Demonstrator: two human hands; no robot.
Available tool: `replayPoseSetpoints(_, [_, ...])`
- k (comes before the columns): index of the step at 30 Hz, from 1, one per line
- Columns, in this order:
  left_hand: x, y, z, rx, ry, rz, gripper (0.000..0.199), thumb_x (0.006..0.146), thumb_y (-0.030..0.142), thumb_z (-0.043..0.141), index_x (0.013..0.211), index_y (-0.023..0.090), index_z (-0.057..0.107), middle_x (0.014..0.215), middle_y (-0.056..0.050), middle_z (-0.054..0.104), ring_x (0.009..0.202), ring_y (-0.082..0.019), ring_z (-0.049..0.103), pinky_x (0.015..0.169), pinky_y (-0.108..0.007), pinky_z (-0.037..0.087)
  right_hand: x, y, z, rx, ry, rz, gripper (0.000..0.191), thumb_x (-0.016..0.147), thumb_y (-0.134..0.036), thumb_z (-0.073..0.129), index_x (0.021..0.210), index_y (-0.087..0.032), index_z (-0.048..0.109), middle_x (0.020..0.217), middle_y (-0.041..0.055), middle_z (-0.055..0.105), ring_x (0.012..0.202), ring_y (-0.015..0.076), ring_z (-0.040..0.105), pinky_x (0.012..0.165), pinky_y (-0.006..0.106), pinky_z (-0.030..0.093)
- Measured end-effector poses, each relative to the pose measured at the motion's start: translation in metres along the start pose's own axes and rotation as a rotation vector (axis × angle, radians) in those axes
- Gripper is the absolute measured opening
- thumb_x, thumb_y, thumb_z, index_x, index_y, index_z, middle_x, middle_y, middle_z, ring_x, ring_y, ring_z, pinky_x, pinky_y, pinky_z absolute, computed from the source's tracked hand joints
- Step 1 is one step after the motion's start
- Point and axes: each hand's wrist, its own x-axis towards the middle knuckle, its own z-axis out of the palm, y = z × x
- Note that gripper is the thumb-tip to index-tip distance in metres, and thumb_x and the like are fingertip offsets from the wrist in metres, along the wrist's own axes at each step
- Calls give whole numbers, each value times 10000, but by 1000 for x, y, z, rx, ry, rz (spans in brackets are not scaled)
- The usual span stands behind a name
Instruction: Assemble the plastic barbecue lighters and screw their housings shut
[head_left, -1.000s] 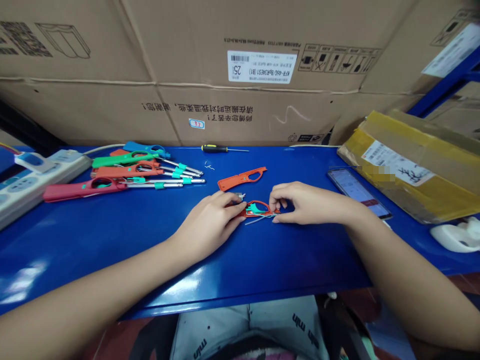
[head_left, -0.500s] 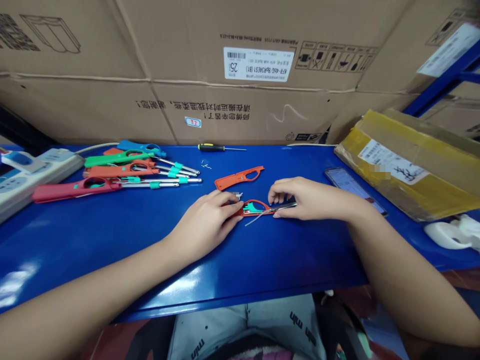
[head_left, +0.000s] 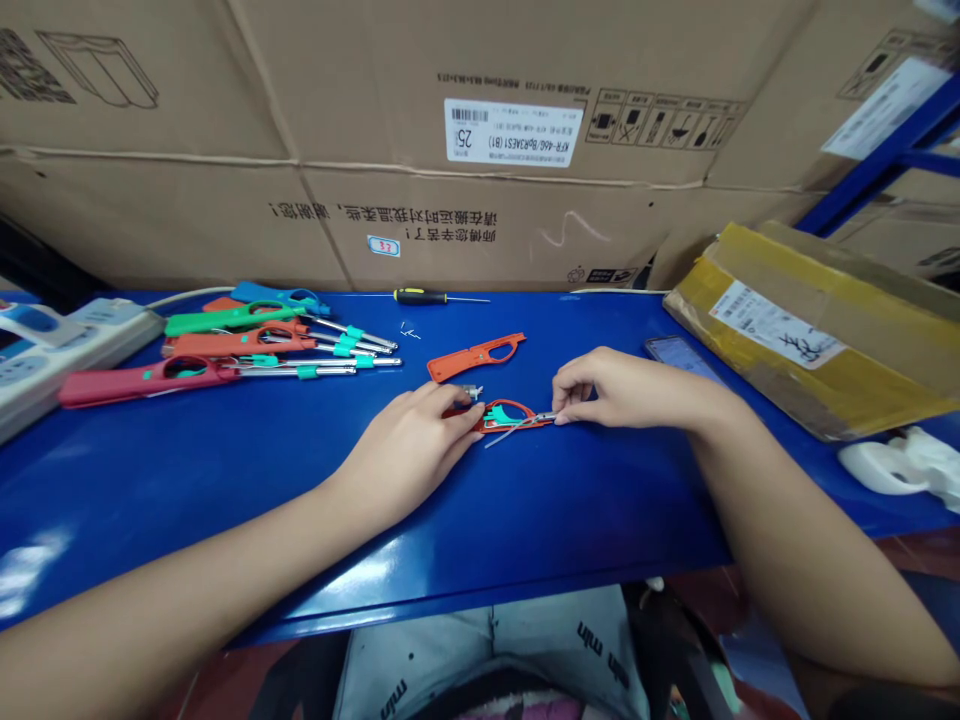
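An orange lighter casing half (head_left: 525,417) with a green trigger piece (head_left: 496,415) inside lies near the middle of the blue table. My left hand (head_left: 420,440) grips its left end between thumb and fingers, beside a small metallic part (head_left: 471,391). At the casing's right end, my right hand (head_left: 589,390) pinches a metal tube (head_left: 546,417). A thin clear tube (head_left: 506,434) slants across the casing. Just behind lies the other orange casing half (head_left: 472,357), on its own.
Several colored lighters (head_left: 240,343) and a power strip (head_left: 67,350) lie left. A screwdriver (head_left: 420,297) and small screws (head_left: 409,331) sit behind. At right are a phone (head_left: 679,356), a taped box (head_left: 832,330) and a white object (head_left: 885,468).
My right hand's fingers have closed around the metal tube's end, and less of the tube shows now. My left hand has stayed on the casing. The view has shifted slightly.
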Motion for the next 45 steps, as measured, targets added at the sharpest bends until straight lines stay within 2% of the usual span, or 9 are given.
replayPoseSetpoints(12, [2,-4,2,-76,8,-10,271,1012,299,554,1150,186,758,1077,-110,687,960,-239,665,859,-408,580,-1,-7,3,-67,31,-57,138,848,-111,638,807,-189,744,815,21,729,720,144,618,657,254,407])
replayPoseSetpoints(19, [2,-5,2,-66,14,-9,272,1008,299,559,1157,182,755,1078,-107,690,977,-254,666,865,-420,579,-4,-11,2,-119,17,-55,149,853,-109,627,810,-193,742,831,28,739,742,158,629,675,265,412])
replayPoseSetpoints(27, [2,-5,2,-55,21,-2,271,1006,303,559,1158,192,753,1079,-104,693,965,-252,667,850,-417,580,-6,-10,2,-169,51,-50,231,868,-115,618,922,-212,821,936,55,790,817,197,684,753,301,469])
replayPoseSetpoints(45, [2,-7,5,-90,25,-5,263,1000,302,575,1140,182,764,1066,-102,686,955,-253,660,848,-425,574,-5,-11,4,-213,65,-105,228,868,-98,638,920,-213,827,889,56,767,774,183,669,723,288,449])
